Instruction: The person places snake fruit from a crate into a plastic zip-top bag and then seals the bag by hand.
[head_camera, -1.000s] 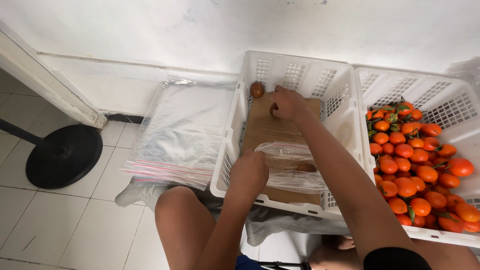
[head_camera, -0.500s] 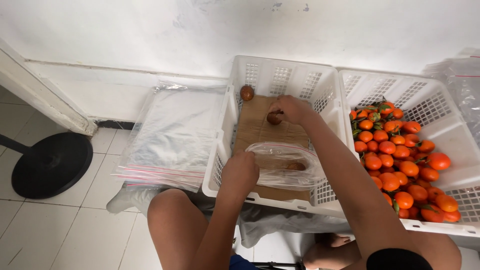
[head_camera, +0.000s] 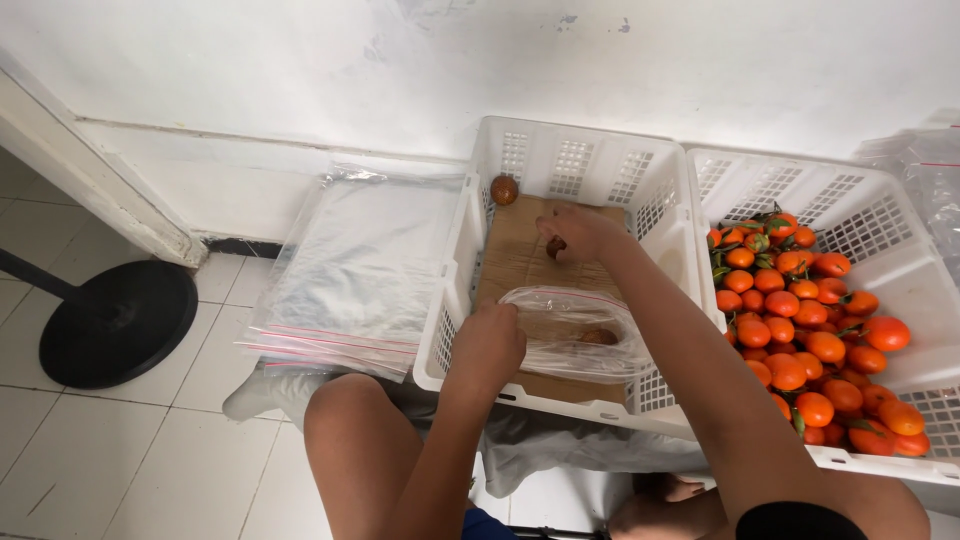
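Crouching over a white plastic crate (head_camera: 560, 160) on a tiled floor (head_camera: 150, 440), a person works with both hands inside it. Left hand (head_camera: 487, 345) grips the near rim of a clear plastic bag (head_camera: 575, 335), holding its mouth open; a small brown fruit (head_camera: 598, 337) shows through the film — the bag lies on the cardboard sheet (head_camera: 515, 255) lining the crate's bottom. Right hand (head_camera: 578, 232) is curled over a second dark brown fruit (head_camera: 555, 246), held in its fingers just above the cardboard beyond the bag. A third brown fruit (head_camera: 504, 189) sits alone in the crate's far-left corner, well apart from both hands. Just to the right stands a second white crate (head_camera: 900, 250) heaped with oranges (head_camera: 800, 330), some with green leaves. To the left, a stack of clear zip bags (head_camera: 355, 270) lies flat on the floor against the white wall (head_camera: 300, 80); a round black stand base (head_camera: 115, 320) sits further left.
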